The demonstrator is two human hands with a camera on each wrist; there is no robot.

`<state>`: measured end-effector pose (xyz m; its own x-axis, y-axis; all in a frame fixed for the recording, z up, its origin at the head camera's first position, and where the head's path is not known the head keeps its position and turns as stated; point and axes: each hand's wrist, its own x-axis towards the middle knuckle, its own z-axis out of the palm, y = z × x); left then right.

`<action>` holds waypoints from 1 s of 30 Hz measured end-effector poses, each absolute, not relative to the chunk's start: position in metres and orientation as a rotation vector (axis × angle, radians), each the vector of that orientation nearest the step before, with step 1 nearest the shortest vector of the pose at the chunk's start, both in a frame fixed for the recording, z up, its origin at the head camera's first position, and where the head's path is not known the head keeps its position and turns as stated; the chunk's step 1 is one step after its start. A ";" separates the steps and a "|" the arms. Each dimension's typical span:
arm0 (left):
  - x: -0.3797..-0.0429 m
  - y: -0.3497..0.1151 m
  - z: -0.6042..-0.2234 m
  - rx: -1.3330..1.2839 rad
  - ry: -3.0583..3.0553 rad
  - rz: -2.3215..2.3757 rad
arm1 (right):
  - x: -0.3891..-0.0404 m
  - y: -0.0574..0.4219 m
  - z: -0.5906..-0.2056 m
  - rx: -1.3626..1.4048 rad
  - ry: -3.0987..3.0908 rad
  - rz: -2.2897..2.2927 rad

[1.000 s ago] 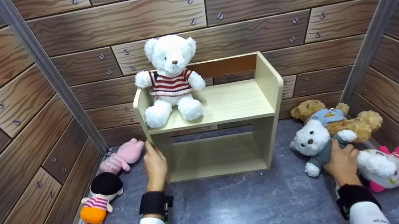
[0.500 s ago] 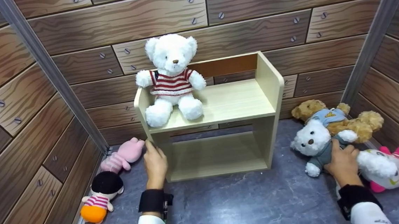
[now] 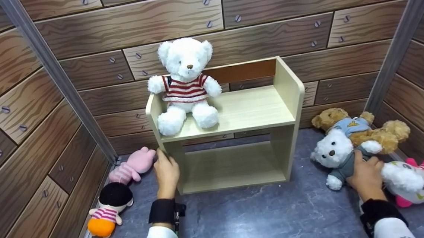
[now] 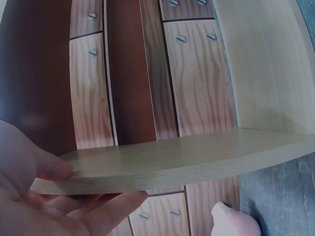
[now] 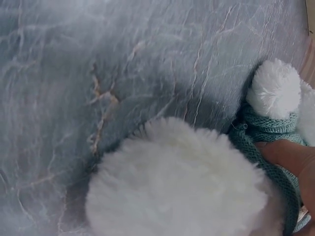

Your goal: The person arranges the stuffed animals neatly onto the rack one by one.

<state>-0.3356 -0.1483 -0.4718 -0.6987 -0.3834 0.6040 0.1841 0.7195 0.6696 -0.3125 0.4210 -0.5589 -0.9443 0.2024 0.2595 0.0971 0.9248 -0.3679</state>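
Observation:
With my left hand I grip the left side panel of a small pale wooden shelf. In the left wrist view the thumb lies on the panel's inner face, and the fingers are on the outer side. My right hand holds a white teddy bear in a grey-green knitted sweater, lying on the floor at the right. Its furry leg fills the lower part of the right wrist view. Another white teddy bear, in a red-striped sweater, sits upright on the shelf's upper left.
A brown bear in a blue top lies behind the held bear. A pink and white plush toy lies right of my right hand. Near the left wall are a pink plush and a black-haired doll. Wood-patterned walls surround the floor.
The head view has shifted slightly, so everything sits a little further right in it. Both hands keep their places on the shelf and the bear.

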 end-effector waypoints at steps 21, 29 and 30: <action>-0.336 -0.148 -0.478 0.133 -2.146 -0.903 | -0.289 0.413 -0.548 -0.462 -2.537 0.806; -0.334 -0.149 -0.477 0.172 -2.171 -0.884 | -0.286 0.394 -0.519 -0.346 -2.167 0.846; -0.334 -0.149 -0.477 0.172 -2.170 -0.885 | -0.285 0.392 -0.513 -0.333 -2.144 0.849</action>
